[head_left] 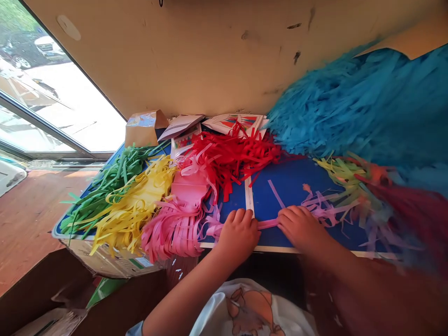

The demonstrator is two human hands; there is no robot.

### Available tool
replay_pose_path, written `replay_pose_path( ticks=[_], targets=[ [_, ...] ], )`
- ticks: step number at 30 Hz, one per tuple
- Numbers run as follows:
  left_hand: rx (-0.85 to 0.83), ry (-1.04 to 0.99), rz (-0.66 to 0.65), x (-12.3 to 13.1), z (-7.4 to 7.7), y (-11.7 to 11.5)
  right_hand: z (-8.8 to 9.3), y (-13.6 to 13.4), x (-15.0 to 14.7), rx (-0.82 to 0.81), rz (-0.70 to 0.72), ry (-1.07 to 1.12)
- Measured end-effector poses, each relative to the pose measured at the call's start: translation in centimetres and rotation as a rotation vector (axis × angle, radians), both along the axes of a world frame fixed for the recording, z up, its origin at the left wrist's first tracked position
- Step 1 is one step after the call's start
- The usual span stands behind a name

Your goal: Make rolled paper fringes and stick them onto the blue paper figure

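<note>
I have left hand (240,233) and right hand (301,227) clamped on purple paper (268,224) | it spans between them over counter (297,179), 5 o'clock in my view | from it, red paper (233,156) 11 o'clock, blue paper (350,102) 1 o'clock

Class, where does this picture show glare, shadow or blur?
Head view: glare whitens much of the window; dark shadow lies below the near edge of the blue tabletop; magenta strips at right look smeared, while the left hand looks crisper.
</note>
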State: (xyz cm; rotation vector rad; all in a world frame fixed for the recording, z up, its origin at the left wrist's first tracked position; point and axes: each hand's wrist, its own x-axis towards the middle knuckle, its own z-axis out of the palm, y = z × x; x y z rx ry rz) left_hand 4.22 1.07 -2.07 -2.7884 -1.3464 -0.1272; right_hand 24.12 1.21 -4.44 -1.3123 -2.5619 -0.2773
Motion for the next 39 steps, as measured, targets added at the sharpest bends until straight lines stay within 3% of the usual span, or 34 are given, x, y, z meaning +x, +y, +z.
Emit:
replay_pose_path(
  ticks=[5, 15, 24, 29, 39],
  targets=[
    [-0.097, -0.008, -0.062, 1.4, -0.1, -0.1, 0.4, -0.2, 0.2, -0.049, 0.01, -0.027],
    [-0.271, 0.033, -0.061, 0.1, 0.6, 0.0, -0.2, -1.5, -0.4, -0.034, -0.041, 0.029],
    [-0.158, 0.0, -0.005, -1.3, -0.6, -0.1, 1.3, -1.3, -0.4, -0.084, 0.028, 0.151],
    [-0.178, 0.03, -0.047, -1.9, -0.1, 0.2, 1.0, -1.1, -0.2, -0.175, -0.084, 0.202],
    [-0.183, -0.013, 0.099, -2.2, 0.0, 0.8, 1.4, -0.4, 1.0, -0.337, -0.212, 0.126]
  ],
)
